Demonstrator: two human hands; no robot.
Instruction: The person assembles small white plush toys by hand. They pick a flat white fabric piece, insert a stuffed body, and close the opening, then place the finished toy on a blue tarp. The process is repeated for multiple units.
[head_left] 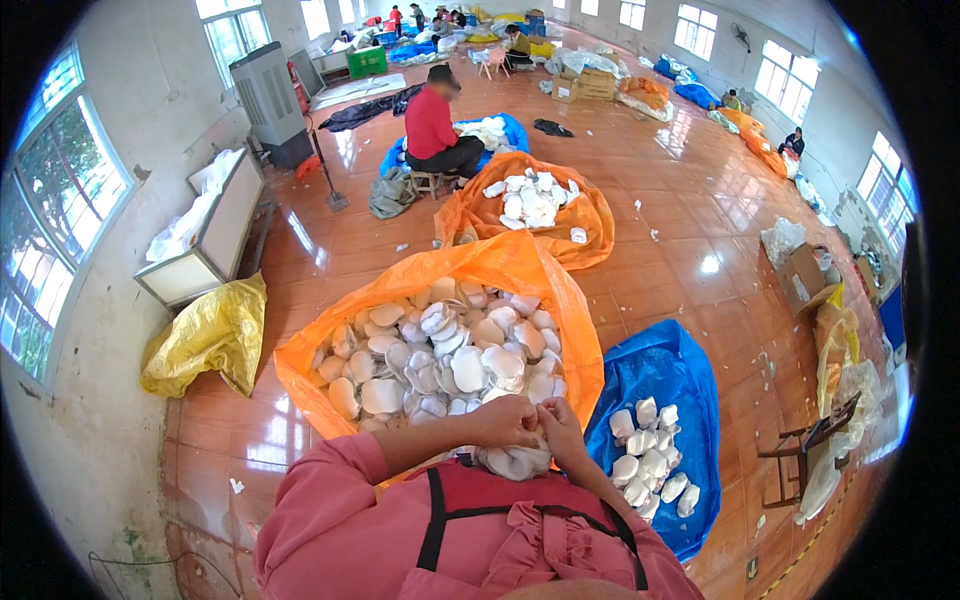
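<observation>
Close to my chest, my left hand (506,420) and my right hand (562,430) meet with fingers closed and pinched together. Both grip a whitish soft pad (515,462), which hangs below the fingers against my red apron (580,490). The hands hide its upper part. Just beyond them lies a big orange sack (440,262), spread open and heaped with loose round white and cream pads (468,368). To the right, a blue sack (655,365) on the floor holds small stacks of similar pads (655,462).
A person in red (430,125) sits on a stool ahead, beside another orange sack (590,225) of white pieces. At left are a yellow sack (215,335) and a white bin (200,240). A wooden chair (808,455) and cardboard box (803,280) stand right.
</observation>
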